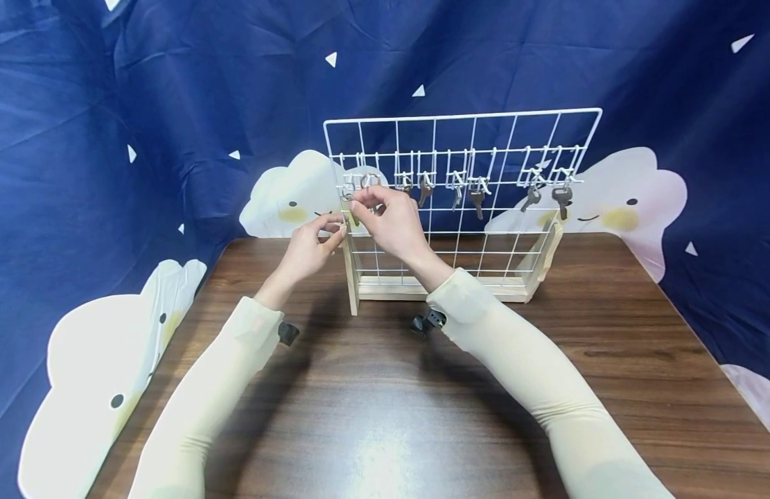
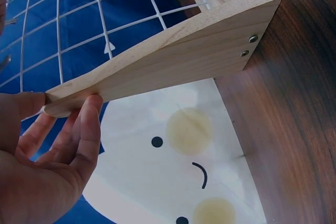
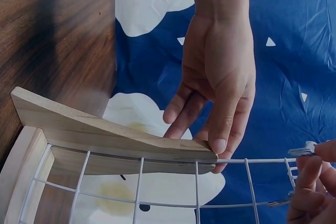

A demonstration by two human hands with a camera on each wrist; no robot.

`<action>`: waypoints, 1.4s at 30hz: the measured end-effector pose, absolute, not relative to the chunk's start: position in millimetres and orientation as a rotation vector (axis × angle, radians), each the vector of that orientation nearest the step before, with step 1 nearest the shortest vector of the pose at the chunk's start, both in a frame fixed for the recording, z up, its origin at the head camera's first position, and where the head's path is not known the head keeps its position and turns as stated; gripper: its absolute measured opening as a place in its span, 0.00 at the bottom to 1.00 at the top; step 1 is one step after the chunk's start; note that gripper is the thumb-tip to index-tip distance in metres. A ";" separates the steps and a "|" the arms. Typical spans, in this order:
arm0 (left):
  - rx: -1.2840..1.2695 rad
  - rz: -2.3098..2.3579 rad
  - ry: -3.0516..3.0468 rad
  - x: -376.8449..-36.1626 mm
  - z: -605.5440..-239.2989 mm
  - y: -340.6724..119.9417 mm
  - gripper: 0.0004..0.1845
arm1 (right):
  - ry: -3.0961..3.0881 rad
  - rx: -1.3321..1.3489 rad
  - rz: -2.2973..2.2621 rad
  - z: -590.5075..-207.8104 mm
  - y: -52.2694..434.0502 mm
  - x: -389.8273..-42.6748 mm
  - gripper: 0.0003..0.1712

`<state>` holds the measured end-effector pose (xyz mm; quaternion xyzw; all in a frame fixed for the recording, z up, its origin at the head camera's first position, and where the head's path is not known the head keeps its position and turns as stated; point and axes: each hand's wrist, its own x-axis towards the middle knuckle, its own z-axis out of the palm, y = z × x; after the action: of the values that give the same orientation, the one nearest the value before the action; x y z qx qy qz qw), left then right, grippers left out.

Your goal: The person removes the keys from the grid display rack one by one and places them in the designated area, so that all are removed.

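Note:
A white wire grid rack point(image 1: 462, 116) stands on wooden feet, with keys hanging from its row of hooks. My left hand point(image 1: 306, 246) holds the upper end of the left wooden side piece point(image 2: 173, 59), thumb on one face and fingers on the other. In front of the leftmost hooks, my right hand point(image 1: 394, 218) pinches a key point(image 1: 355, 220) by its upper part, just under its ring point(image 1: 348, 190). The right wrist view has these fingertips point(image 3: 326, 150) at its right edge, against shiny metal. Another ring point(image 1: 370, 180) hangs behind the right hand, partly hidden.
More keys hang along the rack, among them a dark key point(image 1: 477, 201) mid-row and another key point(image 1: 562, 199) at the right end. The rack's wooden base point(image 1: 391, 291) rests on a brown wood-grain table point(image 1: 335, 409). A blue cloth point(image 1: 235, 83) with clouds hangs behind.

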<state>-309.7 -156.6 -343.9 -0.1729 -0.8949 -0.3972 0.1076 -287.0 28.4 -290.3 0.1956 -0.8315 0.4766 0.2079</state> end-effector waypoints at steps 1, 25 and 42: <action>-0.510 -1.168 -2.633 -309.6 -343.7 -156.4 0.18 | -2.313 0.544 1.332 -290.1 28.6 -286.6 0.08; -0.489 -1.180 -2.639 -309.4 -343.9 -156.4 0.17 | -2.260 0.571 1.467 -281.1 31.1 -268.7 0.07; -0.496 -1.180 -2.629 -307.3 -342.5 -156.9 0.17 | -2.323 0.603 1.623 -292.3 38.1 -262.3 0.07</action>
<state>-307.3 -156.9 -342.5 -0.1685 -0.8938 -0.4010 0.1087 -262.3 38.1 -292.3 0.2065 -0.7958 0.5560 0.1221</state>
